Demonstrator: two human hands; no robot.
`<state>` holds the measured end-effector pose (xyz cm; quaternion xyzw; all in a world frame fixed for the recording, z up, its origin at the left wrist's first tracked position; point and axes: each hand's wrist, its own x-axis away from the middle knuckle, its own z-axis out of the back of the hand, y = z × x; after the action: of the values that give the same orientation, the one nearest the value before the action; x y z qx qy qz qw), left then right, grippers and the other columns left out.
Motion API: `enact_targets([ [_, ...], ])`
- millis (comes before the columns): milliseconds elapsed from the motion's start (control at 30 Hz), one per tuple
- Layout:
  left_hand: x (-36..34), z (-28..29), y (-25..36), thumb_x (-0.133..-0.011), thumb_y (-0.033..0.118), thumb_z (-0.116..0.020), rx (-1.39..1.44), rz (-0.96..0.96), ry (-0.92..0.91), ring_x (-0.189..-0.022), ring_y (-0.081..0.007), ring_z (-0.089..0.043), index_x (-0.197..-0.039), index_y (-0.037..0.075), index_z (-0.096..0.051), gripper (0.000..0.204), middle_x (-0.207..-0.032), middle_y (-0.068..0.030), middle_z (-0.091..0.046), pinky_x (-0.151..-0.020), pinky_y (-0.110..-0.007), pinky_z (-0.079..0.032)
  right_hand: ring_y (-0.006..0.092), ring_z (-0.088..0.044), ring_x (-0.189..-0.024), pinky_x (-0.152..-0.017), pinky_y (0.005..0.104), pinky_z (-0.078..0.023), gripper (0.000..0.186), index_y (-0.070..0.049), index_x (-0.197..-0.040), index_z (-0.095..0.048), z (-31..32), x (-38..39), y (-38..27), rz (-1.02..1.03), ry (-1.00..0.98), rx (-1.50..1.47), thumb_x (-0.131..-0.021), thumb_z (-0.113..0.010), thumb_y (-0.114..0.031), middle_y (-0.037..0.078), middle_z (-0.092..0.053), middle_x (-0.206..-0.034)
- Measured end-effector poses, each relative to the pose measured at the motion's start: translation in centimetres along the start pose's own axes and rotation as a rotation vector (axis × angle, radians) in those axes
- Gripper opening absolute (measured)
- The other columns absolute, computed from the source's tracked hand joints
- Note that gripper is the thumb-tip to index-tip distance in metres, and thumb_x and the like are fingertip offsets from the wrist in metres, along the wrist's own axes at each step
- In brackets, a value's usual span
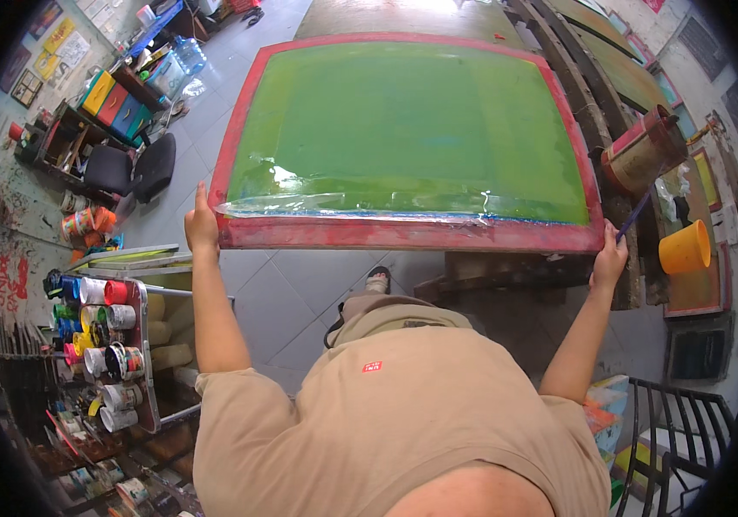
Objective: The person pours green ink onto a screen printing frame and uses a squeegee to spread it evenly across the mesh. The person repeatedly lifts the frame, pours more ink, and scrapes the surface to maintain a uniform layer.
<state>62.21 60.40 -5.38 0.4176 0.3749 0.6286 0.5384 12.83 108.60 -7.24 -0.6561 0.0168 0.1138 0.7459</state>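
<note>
A large screen frame (407, 133) with a red border and a green mesh surface spans the upper middle, with a glossy wet streak along its near edge. My left hand (201, 226) grips its near left corner, thumb upward along the side. My right hand (608, 257) is closed at its near right corner; a thin purple stick (632, 217) rises from that hand toward a stained can (643, 151).
A work table (395, 19) and dark wooden rails (597, 108) lie beyond and right of the frame. An orange bucket (683, 247) is at right. Paint pots (116, 317) crowd a metal-framed rack at left, near a black chair (153, 168). Black metal bars (670, 422) are at lower right.
</note>
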Motion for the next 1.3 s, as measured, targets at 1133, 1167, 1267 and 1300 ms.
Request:
enact_targets([
  [1133,-3.1,-2.2,1.2,-0.091,0.055,-0.052,-0.035,-0.039,-0.295,-0.097,-0.0187,-0.062,-0.116,-0.002,-0.063,0.064,-0.110,-0.0108,-0.064,-0.085,-0.031,-0.047,0.0298,-0.058,-0.088,-0.081,0.0382,-0.045,0.029,0.002,-0.094,-0.061,-0.1,0.6,-0.5,0.264,0.236,0.441,-0.086,-0.065,-0.026,0.014,-0.058,-0.095],
  [1167,-2.7,-2.4,1.6,-0.091,0.055,-0.052,-0.021,-0.043,-0.336,-0.098,-0.0191,-0.061,-0.118,-0.002,-0.062,0.064,-0.111,-0.0110,-0.064,-0.086,-0.032,-0.047,0.0307,-0.058,-0.086,-0.079,0.0387,-0.045,0.030,0.002,-0.092,-0.061,0.1,0.6,-0.6,0.233,0.228,0.490,-0.085,-0.066,-0.027,0.015,-0.058,-0.094],
  [1267,-3.9,-1.0,1.6,-0.091,0.057,-0.049,-0.085,0.035,-0.397,-0.101,-0.0206,-0.061,-0.122,-0.003,-0.060,0.067,-0.113,-0.0118,-0.063,-0.090,-0.033,-0.046,0.0333,-0.059,-0.082,-0.076,0.0402,-0.046,0.033,0.002,-0.089,-0.060,-0.5,0.8,-0.8,0.187,0.222,0.535,-0.082,-0.069,-0.028,0.016,-0.059,-0.087],
  [1300,-3.7,-0.9,2.0,-0.092,0.057,-0.048,-0.118,0.041,-0.412,-0.104,-0.0210,-0.060,-0.124,-0.002,-0.058,0.068,-0.116,-0.0119,-0.062,-0.092,-0.034,-0.045,0.0341,-0.059,-0.080,-0.074,0.0407,-0.047,0.033,0.002,-0.088,-0.060,-0.7,0.9,-0.8,0.179,0.229,0.537,-0.082,-0.070,-0.029,0.016,-0.059,-0.085],
])
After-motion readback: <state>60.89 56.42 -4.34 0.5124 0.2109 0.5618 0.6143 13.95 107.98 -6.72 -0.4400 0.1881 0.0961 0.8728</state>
